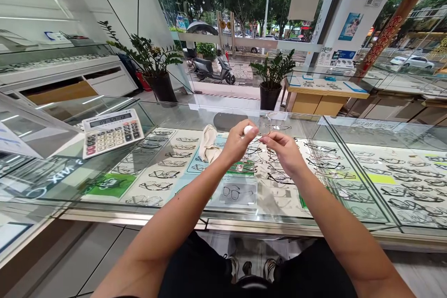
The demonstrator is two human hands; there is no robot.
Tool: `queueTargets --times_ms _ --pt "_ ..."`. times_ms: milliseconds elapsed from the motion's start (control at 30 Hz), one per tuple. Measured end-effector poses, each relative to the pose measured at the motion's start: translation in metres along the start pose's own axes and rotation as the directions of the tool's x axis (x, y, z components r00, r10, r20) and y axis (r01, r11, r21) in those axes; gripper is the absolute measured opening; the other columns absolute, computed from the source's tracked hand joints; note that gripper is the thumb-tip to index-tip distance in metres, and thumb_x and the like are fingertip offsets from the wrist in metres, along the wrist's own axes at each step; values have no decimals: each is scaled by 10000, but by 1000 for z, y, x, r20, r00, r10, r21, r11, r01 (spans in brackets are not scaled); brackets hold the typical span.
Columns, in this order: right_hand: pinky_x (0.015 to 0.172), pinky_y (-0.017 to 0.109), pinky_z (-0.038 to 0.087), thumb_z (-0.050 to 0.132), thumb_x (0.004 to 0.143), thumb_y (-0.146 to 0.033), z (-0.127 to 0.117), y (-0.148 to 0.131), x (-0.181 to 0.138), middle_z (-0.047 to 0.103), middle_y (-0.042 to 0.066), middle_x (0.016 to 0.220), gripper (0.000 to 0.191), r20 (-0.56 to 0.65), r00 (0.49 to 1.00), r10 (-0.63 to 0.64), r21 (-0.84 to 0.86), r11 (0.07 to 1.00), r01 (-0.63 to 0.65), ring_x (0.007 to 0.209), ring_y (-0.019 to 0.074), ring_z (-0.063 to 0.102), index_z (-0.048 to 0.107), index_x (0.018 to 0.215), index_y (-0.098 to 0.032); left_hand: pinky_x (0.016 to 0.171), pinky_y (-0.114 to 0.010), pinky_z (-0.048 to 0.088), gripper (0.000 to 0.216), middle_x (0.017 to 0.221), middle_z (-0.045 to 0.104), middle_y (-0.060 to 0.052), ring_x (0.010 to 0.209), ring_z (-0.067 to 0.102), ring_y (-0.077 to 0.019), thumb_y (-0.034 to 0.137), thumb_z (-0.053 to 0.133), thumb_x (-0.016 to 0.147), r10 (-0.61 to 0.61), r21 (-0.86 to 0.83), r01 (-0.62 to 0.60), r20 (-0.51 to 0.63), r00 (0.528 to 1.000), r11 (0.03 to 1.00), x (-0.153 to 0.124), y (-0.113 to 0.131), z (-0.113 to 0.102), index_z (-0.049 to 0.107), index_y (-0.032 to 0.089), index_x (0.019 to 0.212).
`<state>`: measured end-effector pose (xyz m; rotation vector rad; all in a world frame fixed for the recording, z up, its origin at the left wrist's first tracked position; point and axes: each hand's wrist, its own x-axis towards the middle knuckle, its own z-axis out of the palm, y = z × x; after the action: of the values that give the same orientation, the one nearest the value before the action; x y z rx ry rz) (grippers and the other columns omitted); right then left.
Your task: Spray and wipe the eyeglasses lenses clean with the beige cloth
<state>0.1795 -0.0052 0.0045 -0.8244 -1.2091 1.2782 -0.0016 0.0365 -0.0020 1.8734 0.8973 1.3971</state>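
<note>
Above the glass counter, my left hand (239, 142) is closed around a small white rounded piece (248, 130), which shows between thumb and fingers; its kind is hard to make out. Close beside it, my right hand (283, 148) pinches thin-rimmed eyeglasses (268, 122), whose clear lenses stand just beyond the fingertips. The fingertips of both hands nearly meet at the frame. A crumpled cream cloth (208, 143) lies on the counter to the left of my left hand. Under the glass, rows of eyeglasses (164, 174) are laid out.
A calculator (112, 132) rests on the glass at the left. The glass counter (223, 218) runs across in front of me, its front edge near my body. Beyond it stand two potted plants (160, 86), a wooden display table (323, 93) and a glass door with a scooter (213, 70) outside.
</note>
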Motion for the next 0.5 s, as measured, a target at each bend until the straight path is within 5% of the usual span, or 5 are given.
queueTargets --times_ms 267,367,500 --pt "852 325 484 985 659 -539 -8 -6 4 761 17 913 356 -113 994 -9 129 991 23 896 175 616 795 767 -258 826 -398 378 363 892 647 -57 892 523 -272 593 608 980 122 203 -170 227 966 964 -7 6 6 605 239 896" --pt "857 332 493 979 667 -531 -9 -5 5 768 18 919 350 -117 993 -8 121 992 22 889 176 626 788 773 -257 838 -398 392 427 925 650 -63 911 548 -273 647 539 1007 96 181 -126 167 981 975 -5 2 4 604 236 912" --pt "842 331 501 980 664 -523 -13 -4 7 774 18 938 343 -143 990 0 146 989 21 913 182 635 784 784 -268 777 -365 405 471 901 601 -34 821 541 -232 699 527 984 -41 133 48 -57 998 990 9 -19 -17 571 231 954"
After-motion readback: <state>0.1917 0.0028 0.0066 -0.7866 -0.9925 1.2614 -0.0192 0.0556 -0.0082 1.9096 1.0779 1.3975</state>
